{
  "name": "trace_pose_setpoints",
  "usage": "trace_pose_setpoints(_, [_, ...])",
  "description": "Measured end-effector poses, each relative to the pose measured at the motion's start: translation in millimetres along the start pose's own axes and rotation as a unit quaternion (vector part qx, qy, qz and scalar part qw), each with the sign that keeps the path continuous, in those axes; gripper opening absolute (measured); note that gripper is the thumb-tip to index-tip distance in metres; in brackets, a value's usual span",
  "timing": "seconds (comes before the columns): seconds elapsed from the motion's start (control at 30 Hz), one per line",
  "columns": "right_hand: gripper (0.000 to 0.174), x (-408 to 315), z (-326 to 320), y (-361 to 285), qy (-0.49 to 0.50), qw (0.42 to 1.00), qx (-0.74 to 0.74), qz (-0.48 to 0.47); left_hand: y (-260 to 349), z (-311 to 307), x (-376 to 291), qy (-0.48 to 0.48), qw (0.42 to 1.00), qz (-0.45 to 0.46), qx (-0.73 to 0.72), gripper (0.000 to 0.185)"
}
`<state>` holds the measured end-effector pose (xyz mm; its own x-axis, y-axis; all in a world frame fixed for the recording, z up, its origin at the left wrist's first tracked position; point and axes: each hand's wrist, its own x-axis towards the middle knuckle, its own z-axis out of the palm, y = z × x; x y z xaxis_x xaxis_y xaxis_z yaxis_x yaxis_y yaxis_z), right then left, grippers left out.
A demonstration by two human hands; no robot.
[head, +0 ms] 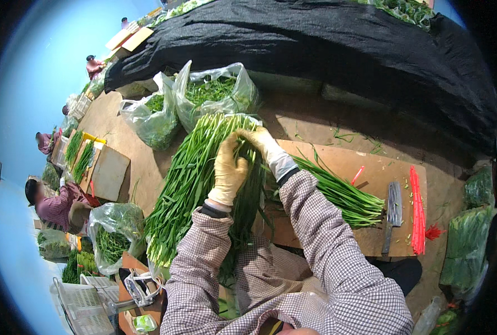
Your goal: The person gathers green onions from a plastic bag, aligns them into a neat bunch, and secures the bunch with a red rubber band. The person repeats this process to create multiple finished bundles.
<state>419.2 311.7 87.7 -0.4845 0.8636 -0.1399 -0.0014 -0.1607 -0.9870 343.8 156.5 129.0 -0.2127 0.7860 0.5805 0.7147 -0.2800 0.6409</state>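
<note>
A large pile of long green leafy stalks, probably garlic chives (189,167), lies in front of me with its pale cut ends at the top. My left hand (229,169), in a cream glove, rests on the pile's right side with its fingers curled near the ends. My right hand (265,144), gloved too, reaches to the same ends, its fingertips close to the left ones. Whether either hand grips stalks is hard to tell. Right of my right forearm, a smaller bunch of chives (349,197) lies on a brown board (315,148), beside a cleaver (394,205) and red ties (417,209).
Clear plastic bags of greens (219,90) stand beyond the pile, another bag (114,238) at the left. White plastic crates (83,305) are at lower left. A co-worker (59,205) sits at the left. Black sheeting (315,50) spans the far side; bagged greens (464,247) stand at right.
</note>
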Motion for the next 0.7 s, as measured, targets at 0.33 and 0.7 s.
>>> trace_pose_setpoints(0.33, [0.042,-66.5,-12.3,3.4,-0.053,0.949,0.31,-0.036,-35.3,-44.7,46.8,-0.121,0.975,-0.107,0.155,0.087])
trace_pose_setpoints(0.7, [0.047,-55.3,-4.9,-10.5,-0.011,0.984,0.172,-0.054,-85.7,-45.4,46.8,0.092,0.968,-0.113,0.204,0.041])
